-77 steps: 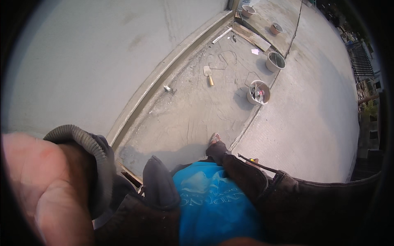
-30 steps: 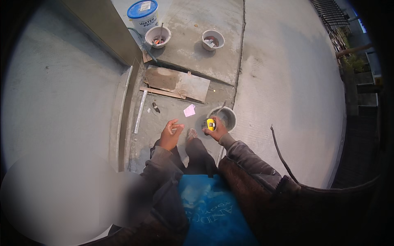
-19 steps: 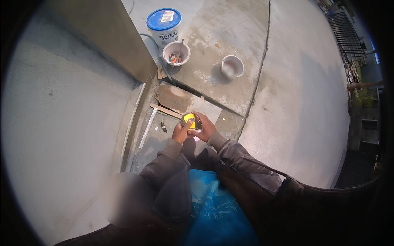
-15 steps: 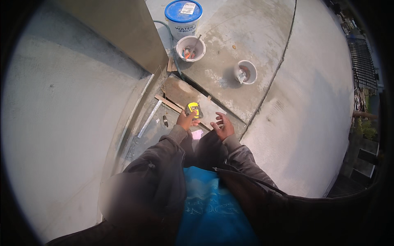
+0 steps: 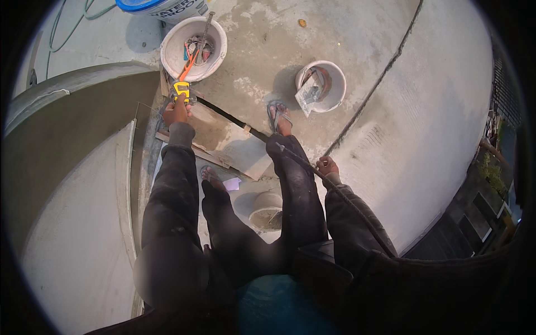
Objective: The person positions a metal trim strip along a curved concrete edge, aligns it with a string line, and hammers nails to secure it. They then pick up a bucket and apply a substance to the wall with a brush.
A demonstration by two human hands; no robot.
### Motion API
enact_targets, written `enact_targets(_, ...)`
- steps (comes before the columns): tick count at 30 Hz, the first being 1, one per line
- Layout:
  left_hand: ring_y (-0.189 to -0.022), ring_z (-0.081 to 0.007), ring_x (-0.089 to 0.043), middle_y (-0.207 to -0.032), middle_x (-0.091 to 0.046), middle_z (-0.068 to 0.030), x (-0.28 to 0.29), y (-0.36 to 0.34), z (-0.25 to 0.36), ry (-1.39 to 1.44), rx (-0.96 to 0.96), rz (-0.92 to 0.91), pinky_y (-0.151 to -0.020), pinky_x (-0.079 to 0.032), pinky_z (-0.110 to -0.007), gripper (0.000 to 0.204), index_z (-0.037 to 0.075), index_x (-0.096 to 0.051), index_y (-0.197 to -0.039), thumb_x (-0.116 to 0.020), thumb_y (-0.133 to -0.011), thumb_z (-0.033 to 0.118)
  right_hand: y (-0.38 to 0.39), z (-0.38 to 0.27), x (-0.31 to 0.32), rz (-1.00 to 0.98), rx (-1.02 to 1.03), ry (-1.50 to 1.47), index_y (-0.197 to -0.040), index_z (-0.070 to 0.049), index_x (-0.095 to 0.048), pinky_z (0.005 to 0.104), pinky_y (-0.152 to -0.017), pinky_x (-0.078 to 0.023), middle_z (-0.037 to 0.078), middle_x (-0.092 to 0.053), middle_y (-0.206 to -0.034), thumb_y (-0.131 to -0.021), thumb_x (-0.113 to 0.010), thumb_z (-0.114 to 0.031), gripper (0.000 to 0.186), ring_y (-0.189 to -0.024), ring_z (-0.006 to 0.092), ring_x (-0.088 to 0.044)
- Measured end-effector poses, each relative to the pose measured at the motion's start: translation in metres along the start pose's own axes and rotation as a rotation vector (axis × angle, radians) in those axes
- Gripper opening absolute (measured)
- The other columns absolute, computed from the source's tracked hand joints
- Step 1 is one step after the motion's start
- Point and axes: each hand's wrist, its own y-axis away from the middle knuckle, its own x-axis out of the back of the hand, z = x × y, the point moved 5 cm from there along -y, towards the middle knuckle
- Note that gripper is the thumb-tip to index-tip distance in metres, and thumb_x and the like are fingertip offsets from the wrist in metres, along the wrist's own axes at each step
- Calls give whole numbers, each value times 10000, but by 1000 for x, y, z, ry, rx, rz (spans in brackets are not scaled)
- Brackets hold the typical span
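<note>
My left hand point(image 5: 176, 113) grips a yellow and black tape measure point(image 5: 181, 91), reached forward beside a whitish bucket point(image 5: 221, 58). Inside that bucket are an orange-handled tool point(image 5: 189, 65) and other tools I cannot make out. No drawn-out blade is visible from the tape measure. My right hand point(image 5: 327, 166) is curled closed near my right knee, above the pale floor; whatever its fingers may hold is hidden. Below the left hand lies a narrow wooden strip point(image 5: 209, 156), next to a flat board or slab point(image 5: 237, 148).
Another whitish bucket point(image 5: 341, 84) with a plastic packet stands ahead. A blue-lidded tub point(image 5: 176, 10) and a green hose point(image 5: 54, 33) are at far left. Between my legs is a bucket-like container point(image 5: 259, 218). Pink paper point(image 5: 231, 183) lies near my left foot. A dark cord point(image 5: 352, 201) hangs across the right.
My left hand has carried the tape measure forward and left, toward the tool bucket. My right hand has gone from spread fingers to curled. The view has shifted, and both feet now show.
</note>
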Motion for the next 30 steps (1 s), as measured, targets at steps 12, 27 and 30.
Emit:
enact_targets(12, -803, -226, -695, -965, -654, -184, -114, -203, -2, 194, 62, 68, -663, -617, -278, 309, -94, -557, -1107, -668, -904, 110, -209, -79, 6, 117, -45, -169, -1174, -56, -591, 385, -809, -512, 132, -699, -934, -871, -663, -416, 476, -872, 284, -671)
enact_targets(27, -853, -198, -677, -1047, -665, -123, -231, 129, -144, -177, 154, -625, -749, -550, -308, 506, -34, -489, -1288, -690, -885, 197, -217, -39, 83, -89, -429, -1247, -995, 1, -589, 316, -578, -497, 90, -608, -850, -932, -524, -220, 238, -688, 171, -602)
enact_targets(30, -970, -234, -676, -1090, -650, -153, -306, 167, -168, -318, -42, -658, -832, -538, -351, 751, -6, -433, -1358, -806, -776, 290, -193, -26, 106, -146, -354, -1255, -1094, 17, -591, 328, -749, -534, 108, -645, -978, -979, -483, -206, 273, -887, 205, -642)
